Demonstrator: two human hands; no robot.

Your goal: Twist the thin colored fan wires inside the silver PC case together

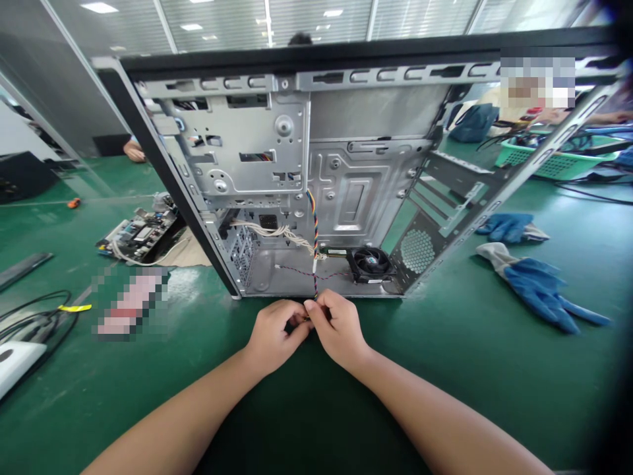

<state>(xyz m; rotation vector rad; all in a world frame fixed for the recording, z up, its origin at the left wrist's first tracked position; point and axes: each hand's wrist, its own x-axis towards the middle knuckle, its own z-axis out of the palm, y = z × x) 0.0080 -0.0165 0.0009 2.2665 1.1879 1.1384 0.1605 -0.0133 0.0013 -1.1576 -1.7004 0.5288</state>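
An open metal computer case [346, 113] stands on the green table in front of me. From its drive bay hangs a twisted multicoloured cable [315, 227], which runs down over the case's lower edge. My left hand [277, 332] and my right hand [341, 326] pinch the lower end of that cable close together; their fingers hide its tip. Inside the case, a black cooling fan [370, 262] lies on the bottom panel. Beside it are a green memory stick [336, 251] and a bundle of white wires [277, 231].
Blue-and-white work gloves [539, 284] lie at the right. A green basket [539, 166] of cables stands behind them. On the left are a motherboard [143, 234], a black cable coil [44, 316] and a white device [17, 363]. Another person's hand [134, 150] rests at the back left.
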